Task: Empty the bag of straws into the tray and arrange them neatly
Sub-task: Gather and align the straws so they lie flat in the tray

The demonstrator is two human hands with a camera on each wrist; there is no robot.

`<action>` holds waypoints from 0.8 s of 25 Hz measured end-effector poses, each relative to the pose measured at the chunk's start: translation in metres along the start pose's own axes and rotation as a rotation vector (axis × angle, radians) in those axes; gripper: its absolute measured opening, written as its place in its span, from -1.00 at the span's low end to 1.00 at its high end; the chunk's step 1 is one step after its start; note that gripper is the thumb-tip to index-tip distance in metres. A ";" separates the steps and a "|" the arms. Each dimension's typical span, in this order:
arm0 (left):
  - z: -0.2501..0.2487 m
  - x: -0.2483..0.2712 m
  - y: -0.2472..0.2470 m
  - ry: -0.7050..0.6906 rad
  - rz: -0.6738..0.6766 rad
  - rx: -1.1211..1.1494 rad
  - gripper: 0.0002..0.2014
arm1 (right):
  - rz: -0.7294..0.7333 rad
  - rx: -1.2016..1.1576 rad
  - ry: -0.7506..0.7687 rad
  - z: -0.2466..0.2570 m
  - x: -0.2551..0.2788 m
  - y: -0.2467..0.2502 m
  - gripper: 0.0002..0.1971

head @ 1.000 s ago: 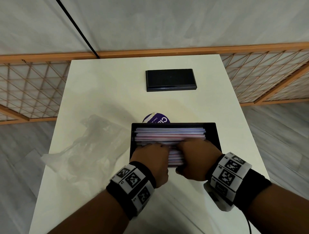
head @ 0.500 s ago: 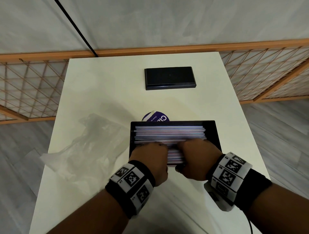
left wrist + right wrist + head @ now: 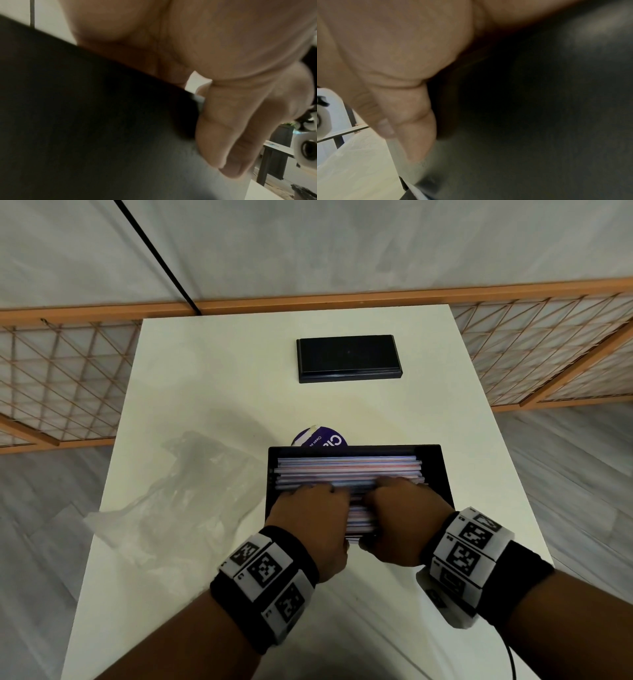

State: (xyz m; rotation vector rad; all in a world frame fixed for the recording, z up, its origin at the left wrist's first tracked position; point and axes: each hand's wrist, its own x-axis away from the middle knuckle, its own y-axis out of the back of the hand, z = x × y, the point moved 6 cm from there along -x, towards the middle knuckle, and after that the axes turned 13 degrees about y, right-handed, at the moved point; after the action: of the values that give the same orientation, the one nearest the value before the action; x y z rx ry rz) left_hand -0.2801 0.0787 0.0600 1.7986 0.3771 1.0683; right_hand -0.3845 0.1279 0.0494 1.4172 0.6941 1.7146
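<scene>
Black lid (image 3: 348, 358) far back – purple label (image 3: 320, 438) nearer.

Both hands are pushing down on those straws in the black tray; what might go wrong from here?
A few guesses:
1. The left hand and right hand press the straws near the tray front edge; some could spill over toward the person.
2. The tray sits close to the table front edge, so a pull might slide it off.
3. Hard pressing could bend straws.

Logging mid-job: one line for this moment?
straws in tray | left hand, right hand on straws | bag empty, left of tray
</scene>
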 end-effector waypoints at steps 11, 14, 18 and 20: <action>0.008 -0.003 -0.010 0.020 0.029 -0.023 -0.60 | -0.044 -0.016 -0.007 0.000 0.010 0.001 -0.62; 0.007 -0.004 -0.012 0.010 0.020 -0.017 -0.61 | -0.050 -0.029 -0.012 0.000 0.011 -0.001 -0.57; 0.008 -0.004 -0.013 0.026 0.022 -0.020 -0.62 | -0.050 -0.031 -0.012 0.001 0.012 -0.004 -0.57; 0.007 -0.002 -0.010 0.029 0.014 -0.015 -0.63 | -0.057 -0.036 -0.004 0.000 0.012 -0.002 -0.60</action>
State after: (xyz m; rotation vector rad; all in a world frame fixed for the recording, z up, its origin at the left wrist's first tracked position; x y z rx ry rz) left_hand -0.2735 0.0777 0.0492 1.7768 0.3741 1.1051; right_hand -0.3845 0.1390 0.0539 1.3636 0.6918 1.6716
